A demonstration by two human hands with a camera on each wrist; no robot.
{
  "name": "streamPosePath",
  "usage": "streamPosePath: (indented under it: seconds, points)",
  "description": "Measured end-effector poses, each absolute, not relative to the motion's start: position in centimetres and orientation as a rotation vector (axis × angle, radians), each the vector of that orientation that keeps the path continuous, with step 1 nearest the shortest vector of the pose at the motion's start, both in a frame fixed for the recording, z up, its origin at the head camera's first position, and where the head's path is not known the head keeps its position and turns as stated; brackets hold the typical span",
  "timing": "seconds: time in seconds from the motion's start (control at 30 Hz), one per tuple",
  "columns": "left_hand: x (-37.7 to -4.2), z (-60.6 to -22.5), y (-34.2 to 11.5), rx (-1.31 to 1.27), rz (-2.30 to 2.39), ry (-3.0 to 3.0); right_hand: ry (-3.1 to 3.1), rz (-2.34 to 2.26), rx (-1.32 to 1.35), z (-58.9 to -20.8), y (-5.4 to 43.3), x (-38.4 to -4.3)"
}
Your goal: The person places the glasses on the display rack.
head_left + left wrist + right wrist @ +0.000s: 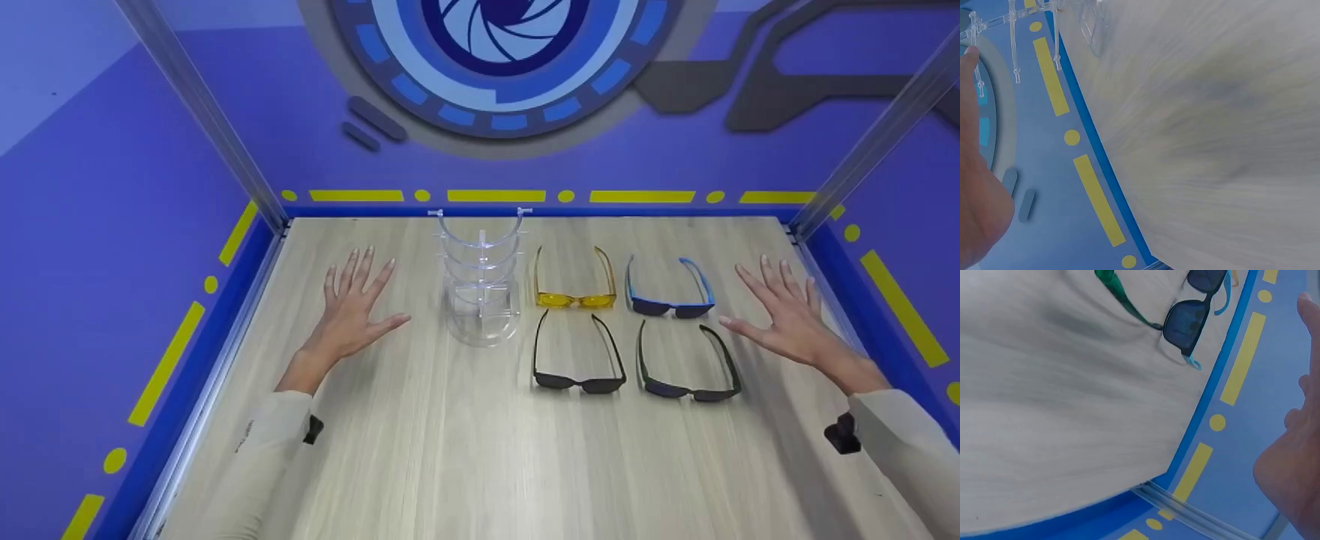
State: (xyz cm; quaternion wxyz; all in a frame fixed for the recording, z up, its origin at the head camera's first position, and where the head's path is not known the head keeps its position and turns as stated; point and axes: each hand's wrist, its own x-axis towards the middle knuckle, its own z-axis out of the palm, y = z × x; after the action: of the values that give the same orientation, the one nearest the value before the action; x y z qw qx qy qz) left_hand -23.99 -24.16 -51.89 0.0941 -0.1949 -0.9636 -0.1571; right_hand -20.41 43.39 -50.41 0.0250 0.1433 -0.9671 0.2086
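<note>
**Between a splayed left hand (349,319) and a splayed right hand (791,319): a clear plastic stand (482,289)**

At left, beside the stand: straight, fanned fingers and an extended thumb, with nothing in hold. At right, near the blue glasses (673,309): the same wide fan, likewise empty. Contact with the tabletop (487,450): impossible to tell.

In the upright stand, glossy, see-through U-shaped tiers above a rounded base. Below, pale, streaky wood grain. Just right of the stand, translucent yellow glasses (576,301); beside these, the blue glasses, with dark lenses. In the nearer row, slim black glasses (577,384) and, to their right, dark green glasses (691,394) with broader arms. On all 4, unfolded arms, toward the smooth, blue-printed back wall (262,120).
</note>
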Motion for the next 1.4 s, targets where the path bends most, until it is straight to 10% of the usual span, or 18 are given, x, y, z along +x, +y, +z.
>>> streamPosePath:
  seconds: [1.4]
  points:
    - [-21.8, -56.4, -17.8, -0.609, -1.584, -2.786, -2.817, 2.102, 0.632, -53.6, 36.7, -17.0]
